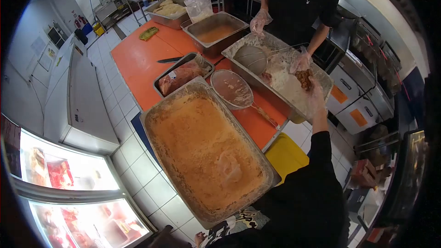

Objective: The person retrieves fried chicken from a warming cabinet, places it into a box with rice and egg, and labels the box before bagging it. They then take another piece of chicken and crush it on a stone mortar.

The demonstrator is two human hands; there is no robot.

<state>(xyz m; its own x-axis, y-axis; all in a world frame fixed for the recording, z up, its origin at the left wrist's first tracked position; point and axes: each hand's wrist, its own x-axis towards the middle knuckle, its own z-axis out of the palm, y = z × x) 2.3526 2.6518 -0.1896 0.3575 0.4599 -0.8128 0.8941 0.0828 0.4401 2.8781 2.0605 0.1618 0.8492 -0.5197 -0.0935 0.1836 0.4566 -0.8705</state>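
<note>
The person's right hand (316,95), gloved in thin clear plastic, is reaching out to the right of centre over the flour tray (239,49), fingers closed around a marinated chicken piece (304,78) that is hanging just above the white flour (285,82). The left hand is not showing anywhere in the frame, so the state of its fingers cannot be told. Across the orange surface (138,64), a co-worker in black is working the same tray, one gloved hand (301,60) near the chicken piece and the other gloved hand (260,20) raised at the tray's far rim, with a wire-mesh skimmer (251,58) lying in the flour. A second skimmer (232,88) is resting between the flour tray and the big marinade tray (154,119) in the lower centre, where a pale chicken piece is sitting in orange batter (197,147). To do this step well, the piece probably wants lowering onto a bare patch of flour, clear of the co-worker's hand, and letting go low rather than dropped, so the flour is not puffing up. Keeping the wet glove over the trays would likely be sparing the surface from drips.
</note>
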